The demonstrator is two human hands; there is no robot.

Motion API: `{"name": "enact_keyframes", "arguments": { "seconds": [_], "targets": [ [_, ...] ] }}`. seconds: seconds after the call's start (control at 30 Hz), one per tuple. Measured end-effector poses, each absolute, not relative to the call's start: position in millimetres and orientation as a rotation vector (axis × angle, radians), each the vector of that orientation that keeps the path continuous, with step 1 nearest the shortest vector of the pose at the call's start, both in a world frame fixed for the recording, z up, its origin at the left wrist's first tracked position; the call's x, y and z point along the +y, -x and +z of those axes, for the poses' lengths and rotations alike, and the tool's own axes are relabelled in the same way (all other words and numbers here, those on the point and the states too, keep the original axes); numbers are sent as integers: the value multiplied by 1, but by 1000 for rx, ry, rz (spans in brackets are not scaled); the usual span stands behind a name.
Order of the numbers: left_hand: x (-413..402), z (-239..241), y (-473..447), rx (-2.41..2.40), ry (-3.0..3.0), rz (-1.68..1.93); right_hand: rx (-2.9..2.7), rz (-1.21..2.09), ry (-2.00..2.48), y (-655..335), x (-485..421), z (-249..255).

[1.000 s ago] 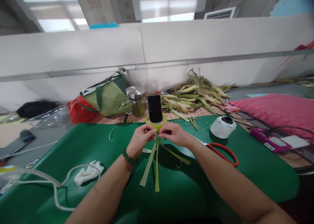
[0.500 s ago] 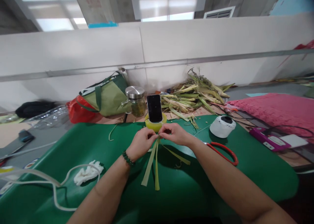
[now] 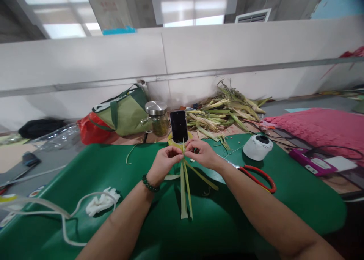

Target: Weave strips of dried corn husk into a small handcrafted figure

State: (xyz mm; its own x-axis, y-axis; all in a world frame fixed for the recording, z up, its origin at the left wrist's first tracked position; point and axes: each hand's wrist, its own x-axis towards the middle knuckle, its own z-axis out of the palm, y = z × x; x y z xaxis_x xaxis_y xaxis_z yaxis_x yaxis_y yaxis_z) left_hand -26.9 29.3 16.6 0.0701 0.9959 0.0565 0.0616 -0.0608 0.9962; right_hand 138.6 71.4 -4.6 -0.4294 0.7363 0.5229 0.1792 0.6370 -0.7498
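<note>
Several pale green leaf strips [image 3: 184, 191] hang down and fan out from a point between my fingertips, with a short tip sticking up above. My left hand [image 3: 167, 162], a beaded bracelet on its wrist, pinches the gathered strips from the left. Close beside it, my right hand [image 3: 201, 153] pinches the same bundle from the right; its fingers partly hide the join. Just behind the hands a phone [image 3: 179, 125] leans upright on a yellow roll [image 3: 171, 143]. Red-handled scissors [image 3: 260, 178] lie by my right forearm, near a white spool of thread [image 3: 258, 147].
A glass mug [image 3: 157, 123] with a metal lid stands behind, beside a green bag [image 3: 125, 114]. Dried leaves and husks [image 3: 230, 106] are heaped at the back. Crumpled tissue [image 3: 102, 202] and a white cable [image 3: 64, 226] lie left; a purple power strip [image 3: 308, 162] sits right.
The hanging strips have swung to the right, and one strip now sticks out to the left. A tip now shows above my fingers. My right hand's fingers have shifted slightly.
</note>
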Motion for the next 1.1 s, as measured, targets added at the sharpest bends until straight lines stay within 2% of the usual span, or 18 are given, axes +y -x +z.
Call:
{"name": "enact_keyframes", "arguments": {
  "seconds": [0.3, 0.43, 0.73, 1.1],
  "targets": [
    [31, 8, 28, 1334, -1596, 1142, -2076, 554, 688, -136, 62, -5],
    [31, 9, 25, 1418, -1741, 1092, -2061, 554, 705, -135, 60, -4],
    [32, 18, 29, 1194, -1206, 1168, -1946, 698, 844, -145, 64, 4],
    [30, 23, 30, 1056, -1093, 1091, -2021, 678, 751, -142, 63, 2]
  ]
}}
